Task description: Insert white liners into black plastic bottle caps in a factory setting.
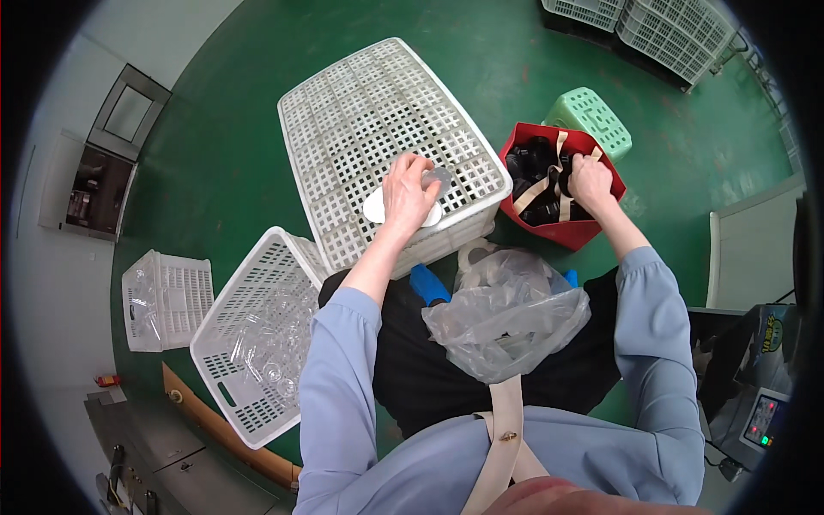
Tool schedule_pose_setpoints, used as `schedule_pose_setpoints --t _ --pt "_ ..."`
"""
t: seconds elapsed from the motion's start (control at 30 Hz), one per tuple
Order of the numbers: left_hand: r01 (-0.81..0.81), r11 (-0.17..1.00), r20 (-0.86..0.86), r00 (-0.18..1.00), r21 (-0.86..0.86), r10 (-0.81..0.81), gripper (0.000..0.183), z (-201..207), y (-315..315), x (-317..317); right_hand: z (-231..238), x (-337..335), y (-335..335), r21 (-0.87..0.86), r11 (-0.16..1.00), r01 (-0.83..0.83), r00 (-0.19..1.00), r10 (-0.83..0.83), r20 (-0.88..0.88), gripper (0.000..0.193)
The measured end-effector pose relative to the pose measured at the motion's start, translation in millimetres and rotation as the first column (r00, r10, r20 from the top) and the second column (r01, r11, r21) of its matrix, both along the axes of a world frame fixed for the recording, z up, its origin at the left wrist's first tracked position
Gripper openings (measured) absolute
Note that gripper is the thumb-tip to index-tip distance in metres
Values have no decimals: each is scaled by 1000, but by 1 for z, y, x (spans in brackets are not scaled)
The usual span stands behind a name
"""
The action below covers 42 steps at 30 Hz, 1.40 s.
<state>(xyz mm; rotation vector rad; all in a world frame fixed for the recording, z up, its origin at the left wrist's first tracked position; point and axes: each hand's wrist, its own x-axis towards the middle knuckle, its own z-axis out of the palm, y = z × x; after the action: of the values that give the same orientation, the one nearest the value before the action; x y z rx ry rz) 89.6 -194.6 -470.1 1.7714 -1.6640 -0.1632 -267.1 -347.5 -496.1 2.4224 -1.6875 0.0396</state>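
My left hand (408,190) rests over the near end of an upturned white slatted crate (369,112). Its fingers curl around a small greyish, see-through, rounded piece (438,178) whose kind I cannot make out. Under that hand, white flat rounded pieces (374,206) lie on the crate. My right hand (590,180) reaches into a red tub (562,233) with its fingers closed; what they grip is hidden. Black rounded items (536,157) and cream straps (534,194) fill the tub.
A clear plastic bag (515,313) hangs open between my knees. At left stands a white basket (225,343) of clear plastic bottles (279,343), with another white basket (184,296) beyond. A green stool (594,120) stands behind the tub. A machine with a lit panel (762,421) is at right.
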Motion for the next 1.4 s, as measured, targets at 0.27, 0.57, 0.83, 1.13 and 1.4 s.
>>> schedule_pose_setpoints --t 0.27,0.57,0.83,1.13,1.4 --pt "-76 992 -146 985 99 90 25 7 -6 -1 62 -6 26 209 974 91 876 -178 448 27" --pt "-175 979 -788 615 -103 27 17 55 8 -20 103 23 90 594 703 -391 447 -419 790 29" --pt "84 995 -870 492 47 -1 22 65 23 -105 94 55 114 606 564 -562 267 -570 777 40" --pt "30 999 -792 611 23 0 22 36 14 -110 85 64 120 540 528 -656 125 -629 767 44" --pt "77 976 -875 463 202 145 29 41 16 -124 78 71 122 501 576 -645 135 -560 817 37"
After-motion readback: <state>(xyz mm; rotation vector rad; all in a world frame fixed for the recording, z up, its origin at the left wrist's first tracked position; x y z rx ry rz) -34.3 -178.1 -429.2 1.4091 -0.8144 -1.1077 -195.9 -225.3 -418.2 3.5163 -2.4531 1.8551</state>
